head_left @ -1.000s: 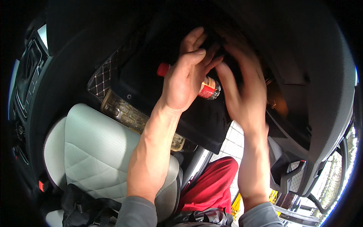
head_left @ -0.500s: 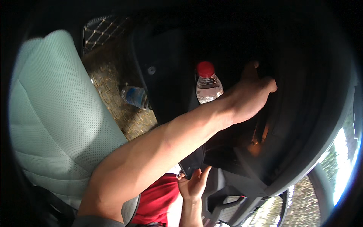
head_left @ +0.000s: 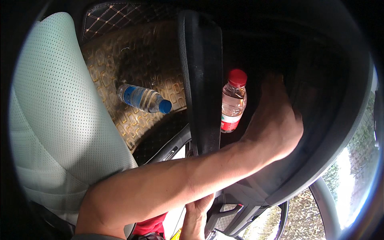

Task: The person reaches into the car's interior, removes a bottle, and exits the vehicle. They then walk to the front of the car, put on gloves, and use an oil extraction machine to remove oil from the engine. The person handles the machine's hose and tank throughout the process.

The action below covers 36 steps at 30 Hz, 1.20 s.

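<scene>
My left arm crosses the picture to the right, and its hand [head_left: 280,124] reaches into a dark dashboard compartment. The back of that hand is lit, but its fingers fade into shadow. Beside it stands a clear bottle [head_left: 232,107] with a red cap and a red-and-white label, tilted slightly. A long black lid [head_left: 204,84] stands left of this bottle, along the compartment's front. At the lid's lower end my right hand [head_left: 198,208] is closed around the edge, mostly hidden behind my left forearm.
A pale green perforated seat [head_left: 60,116] fills the left side. On the gold-brown floor mat [head_left: 124,116] lies a blue-capped bottle [head_left: 146,100]. A door panel with a handle [head_left: 224,214] is at the bottom, and the windshield [head_left: 348,180] curves along the right.
The lid has swung to a steeper angle and now appears narrower, uncovering more of the blue-capped bottle and mat. My right hand has slipped behind my left forearm. My left hand stays in the compartment.
</scene>
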Each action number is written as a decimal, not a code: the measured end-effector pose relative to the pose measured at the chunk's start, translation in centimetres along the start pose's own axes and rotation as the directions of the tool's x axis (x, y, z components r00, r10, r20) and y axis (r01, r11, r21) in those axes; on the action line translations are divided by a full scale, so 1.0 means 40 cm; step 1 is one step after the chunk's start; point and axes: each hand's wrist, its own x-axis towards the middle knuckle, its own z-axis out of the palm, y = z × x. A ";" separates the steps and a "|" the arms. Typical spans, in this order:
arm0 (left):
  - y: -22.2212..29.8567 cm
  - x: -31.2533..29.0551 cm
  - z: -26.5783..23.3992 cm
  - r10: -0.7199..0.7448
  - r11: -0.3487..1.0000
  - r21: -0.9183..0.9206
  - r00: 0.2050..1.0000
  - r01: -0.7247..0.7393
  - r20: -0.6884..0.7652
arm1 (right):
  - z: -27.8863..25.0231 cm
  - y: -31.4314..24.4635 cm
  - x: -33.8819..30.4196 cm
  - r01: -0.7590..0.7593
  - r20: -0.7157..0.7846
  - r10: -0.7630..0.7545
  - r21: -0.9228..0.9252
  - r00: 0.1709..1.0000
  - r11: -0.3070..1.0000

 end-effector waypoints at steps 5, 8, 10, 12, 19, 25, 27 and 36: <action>0.045 -0.020 0.005 -0.019 1.000 0.004 1.000 0.018 0.017 | -0.026 -0.023 -0.011 -0.028 0.002 0.028 0.137 1.000 0.990; 0.045 -0.020 0.003 -0.100 0.985 -0.121 0.975 0.126 0.200 | -0.032 -0.029 -0.012 -0.010 -0.082 0.020 0.117 0.996 0.993; 0.043 -0.025 0.005 -0.089 0.988 -0.114 0.986 0.106 0.142 | -0.036 -0.030 -0.010 -0.016 -0.112 0.028 0.102 0.993 0.995; 0.035 -0.029 0.009 -0.074 0.991 -0.108 0.993 0.084 0.095 | -0.042 -0.032 -0.007 -0.032 -0.118 0.041 0.080 0.992 0.996; 0.024 -0.027 0.015 -0.070 0.996 0.054 0.997 0.072 -0.033 | -0.019 -0.031 -0.016 -0.037 -0.064 0.045 0.118 0.997 0.992; 0.015 0.009 -0.021 -0.079 0.986 0.142 0.995 0.088 -0.065 | 0.065 -0.049 -0.043 -0.083 0.026 0.081 0.106 0.996 0.991; 0.015 0.027 -0.035 -0.096 0.995 0.028 0.989 0.100 -0.112 | 0.079 -0.048 -0.048 -0.082 -0.001 0.082 0.072 0.997 0.994; 0.001 0.043 -0.123 0.044 0.945 -0.325 0.997 -0.022 0.061 | 0.071 -0.030 -0.029 -0.025 0.117 0.020 0.039 0.993 0.999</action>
